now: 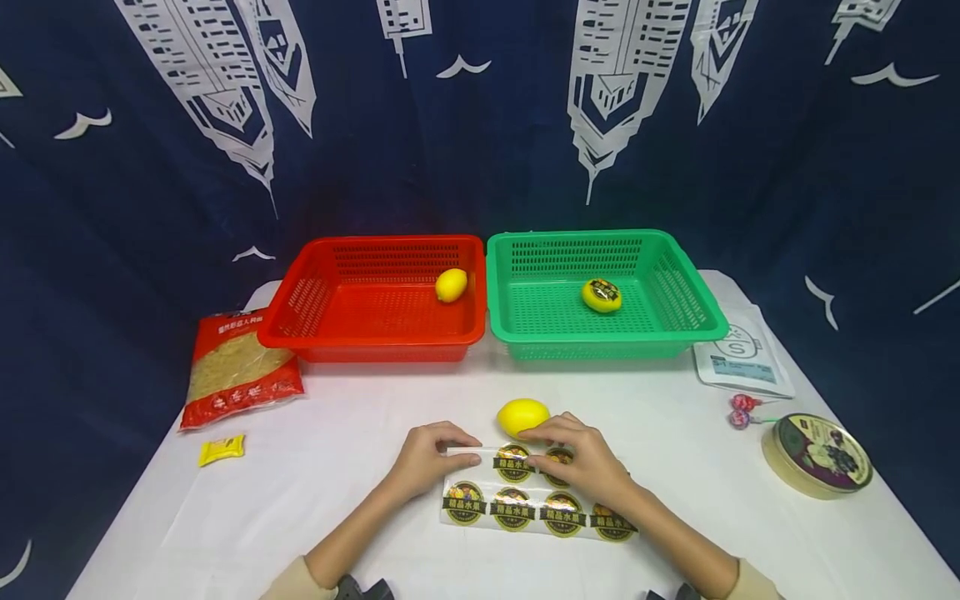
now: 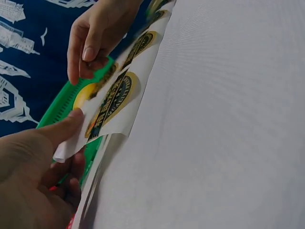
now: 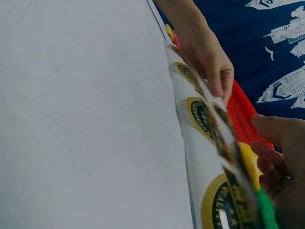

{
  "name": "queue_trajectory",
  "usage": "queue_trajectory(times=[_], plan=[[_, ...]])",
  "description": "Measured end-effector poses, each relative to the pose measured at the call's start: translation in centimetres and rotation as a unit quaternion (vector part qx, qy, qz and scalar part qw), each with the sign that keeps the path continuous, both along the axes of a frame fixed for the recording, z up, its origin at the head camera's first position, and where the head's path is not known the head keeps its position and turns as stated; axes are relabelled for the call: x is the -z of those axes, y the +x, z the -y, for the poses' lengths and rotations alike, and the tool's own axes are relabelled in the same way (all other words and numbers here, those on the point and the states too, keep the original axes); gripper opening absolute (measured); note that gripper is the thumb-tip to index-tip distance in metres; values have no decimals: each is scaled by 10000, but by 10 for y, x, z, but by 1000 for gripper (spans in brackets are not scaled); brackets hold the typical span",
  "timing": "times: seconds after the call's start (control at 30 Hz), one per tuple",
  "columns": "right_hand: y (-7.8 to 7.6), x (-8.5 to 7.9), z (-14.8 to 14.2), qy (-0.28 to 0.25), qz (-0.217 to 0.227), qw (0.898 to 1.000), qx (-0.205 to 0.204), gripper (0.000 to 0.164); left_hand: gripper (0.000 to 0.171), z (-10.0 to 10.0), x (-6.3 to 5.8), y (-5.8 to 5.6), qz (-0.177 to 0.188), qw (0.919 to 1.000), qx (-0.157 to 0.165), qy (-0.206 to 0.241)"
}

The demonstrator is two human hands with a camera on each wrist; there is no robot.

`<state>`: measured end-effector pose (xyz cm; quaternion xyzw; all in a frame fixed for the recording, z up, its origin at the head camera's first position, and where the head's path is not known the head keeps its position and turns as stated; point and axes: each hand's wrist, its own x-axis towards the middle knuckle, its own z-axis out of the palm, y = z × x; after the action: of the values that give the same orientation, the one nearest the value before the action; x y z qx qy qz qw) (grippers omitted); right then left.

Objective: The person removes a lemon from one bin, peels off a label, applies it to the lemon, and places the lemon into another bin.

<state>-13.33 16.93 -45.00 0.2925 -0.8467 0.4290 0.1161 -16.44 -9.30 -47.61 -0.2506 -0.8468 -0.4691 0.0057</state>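
Observation:
A clear-white sheet of round black-and-gold fruit stickers [image 1: 480,527] lies in front of the person. The left hand [image 1: 429,460] pinches its upper left edge between thumb and fingers, lifting that corner in the left wrist view. Over the sheet's upper row is the right hand [image 1: 581,458], thumb and index finger spread apart. In the right wrist view, the right thumb [image 3: 274,126] shows a gap from the fingers, with nothing between them. A lemon [image 1: 522,415] sits just beyond the sheet, close by the right fingertips.
Behind stand a red basket [image 1: 375,342] with one lemon [image 1: 452,285] and a green basket [image 1: 600,337] with a stickered lemon [image 1: 602,296]. Left are a red food bag [image 1: 240,367] and yellow packet [image 1: 222,450]. Right are a white pouch [image 1: 742,354], lollipops [image 1: 741,410] and round tin [image 1: 817,457].

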Motion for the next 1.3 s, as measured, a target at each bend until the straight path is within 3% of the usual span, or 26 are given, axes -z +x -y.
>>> queue_trajectory(times=[0.27, 0.57, 0.7, 0.83, 1.03, 1.17, 1.3], plan=[[-1, 4, 3, 93, -340, 9993, 121, 24, 21, -4, -9, 6, 738, 9953, 17, 628], [-3, 6, 5, -280, -495, 9984, 77, 19, 18, -10, -37, 18, 963, 9933, -167, 614], [0, 0, 8, -346, -371, 9986, 123, 19, 18, -9, -26, 14, 1091, 9922, -316, 516], [8, -17, 14, -440, -188, 9988, 91, 19, 19, -8, -12, 9, 1217, 9905, -379, 513], [15, -35, 15, -595, 499, 9970, 41, 14, 20, -5, -9, 6, 1228, 9908, -368, 426], [14, -37, 10, -935, 1249, 9877, 25, 11, 18, -4, -8, 7, 1067, 9931, -430, 221], [8, -37, -2, -1124, 1373, 9841, 23, 11, 20, -2, -8, 10, 750, 9964, -373, -162]])
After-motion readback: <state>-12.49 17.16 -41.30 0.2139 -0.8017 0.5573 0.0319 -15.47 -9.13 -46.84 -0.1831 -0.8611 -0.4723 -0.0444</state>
